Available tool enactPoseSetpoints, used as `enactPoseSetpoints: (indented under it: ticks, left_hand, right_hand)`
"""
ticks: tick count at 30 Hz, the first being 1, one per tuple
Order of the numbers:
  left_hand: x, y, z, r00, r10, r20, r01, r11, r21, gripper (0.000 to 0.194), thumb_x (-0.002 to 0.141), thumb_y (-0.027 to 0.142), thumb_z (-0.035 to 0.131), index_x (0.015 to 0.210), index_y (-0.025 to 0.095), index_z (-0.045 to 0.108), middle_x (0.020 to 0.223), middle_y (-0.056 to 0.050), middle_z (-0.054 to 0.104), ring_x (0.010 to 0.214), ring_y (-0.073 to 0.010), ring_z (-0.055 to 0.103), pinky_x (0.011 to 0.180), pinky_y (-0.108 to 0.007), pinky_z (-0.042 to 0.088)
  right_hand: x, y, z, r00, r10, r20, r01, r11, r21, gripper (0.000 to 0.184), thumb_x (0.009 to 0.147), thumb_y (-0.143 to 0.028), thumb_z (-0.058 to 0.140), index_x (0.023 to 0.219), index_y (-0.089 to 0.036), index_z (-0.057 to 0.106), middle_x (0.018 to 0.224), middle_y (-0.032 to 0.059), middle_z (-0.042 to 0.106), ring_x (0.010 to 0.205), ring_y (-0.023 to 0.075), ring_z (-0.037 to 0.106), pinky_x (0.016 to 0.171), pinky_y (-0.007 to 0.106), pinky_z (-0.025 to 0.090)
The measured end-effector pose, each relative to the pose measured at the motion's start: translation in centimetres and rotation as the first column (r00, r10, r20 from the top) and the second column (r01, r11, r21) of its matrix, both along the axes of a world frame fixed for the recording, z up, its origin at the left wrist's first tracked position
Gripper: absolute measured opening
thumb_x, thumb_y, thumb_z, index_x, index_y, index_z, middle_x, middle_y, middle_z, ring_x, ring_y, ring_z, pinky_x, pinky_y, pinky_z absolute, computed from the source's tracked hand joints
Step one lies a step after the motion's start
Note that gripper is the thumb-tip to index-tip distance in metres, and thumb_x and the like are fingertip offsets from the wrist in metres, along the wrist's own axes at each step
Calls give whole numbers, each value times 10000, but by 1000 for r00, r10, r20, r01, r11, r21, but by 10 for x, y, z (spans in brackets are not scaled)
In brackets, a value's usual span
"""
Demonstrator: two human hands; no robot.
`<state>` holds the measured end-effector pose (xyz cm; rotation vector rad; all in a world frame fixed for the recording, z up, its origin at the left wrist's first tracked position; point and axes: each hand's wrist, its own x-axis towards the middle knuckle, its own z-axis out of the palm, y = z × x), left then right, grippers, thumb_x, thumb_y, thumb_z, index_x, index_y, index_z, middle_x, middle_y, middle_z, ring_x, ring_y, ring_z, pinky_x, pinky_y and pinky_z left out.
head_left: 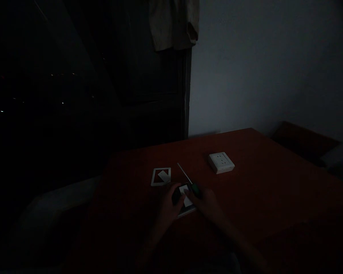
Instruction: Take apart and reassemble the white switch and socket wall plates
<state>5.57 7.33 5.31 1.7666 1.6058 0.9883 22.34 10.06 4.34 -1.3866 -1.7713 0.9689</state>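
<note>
In dim light, both my hands are on a wall switch [188, 203], a dark-edged block with a white panel in its middle. My left hand [170, 203] grips its left side, thumb near the panel. From the right, my right hand [208, 203] holds it, its thumb pressed on the white panel. A screwdriver [185, 174] with a green handle points up and left from beside my right hand; whether the fingers hold it or it lies on the table, I cannot tell. Just beyond my left hand lies a white square cover frame [153, 177] with a white rectangular plate [164, 176] across it.
A white socket box [221, 162] stands on the reddish-brown table [263, 182], right of and beyond my hands. Behind the table are a pale wall [246, 76] and a dark window [60, 87]. Cloth [173, 26] hangs at the top.
</note>
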Motion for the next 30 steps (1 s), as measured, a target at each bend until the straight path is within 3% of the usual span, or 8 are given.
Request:
enactPoseSetpoints:
  ticks: [9,20,23,26,30]
  left_hand:
    - [4,4,1,998,64,9,-64,998,7,245,813,271,581,1056,258,608,1091,-29,658,1073,-220,599,955,-397,460]
    - [4,1,6,998,58,-8,-58,998,2,228,821,252,571,1044,240,613,1081,-35,657,1052,-216,603,940,-386,469]
    - [-6,4,14,996,25,-80,-20,998,54,244,825,229,571,1063,253,616,1136,-38,631,1096,-221,577,959,-390,456]
    - [-25,14,27,978,66,-199,-36,988,150,242,842,239,568,1081,248,604,1185,-46,587,1113,-226,555,962,-387,444]
    - [-52,36,38,910,96,-404,-60,993,100,272,847,297,591,1108,220,585,1133,-55,596,1055,-229,576,919,-360,452]
  right_hand:
    - [-1,2,3,1000,-23,7,23,998,-50,225,768,-405,598,854,-204,653,720,19,687,621,171,607,525,238,398]
    - [-2,3,6,998,-40,-49,35,995,-99,312,815,-480,536,837,-189,644,707,27,676,609,175,599,518,245,400]
    - [0,0,5,995,-30,-94,20,994,-107,375,852,-522,474,815,-179,620,693,21,655,608,164,581,515,238,399]
    - [3,-1,1,992,-27,-127,12,993,-119,401,853,-540,478,850,-166,621,756,27,662,656,161,580,555,235,410]
    - [5,-3,-2,985,-25,-170,0,990,-142,421,844,-556,491,878,-157,621,766,25,658,671,162,574,565,233,411]
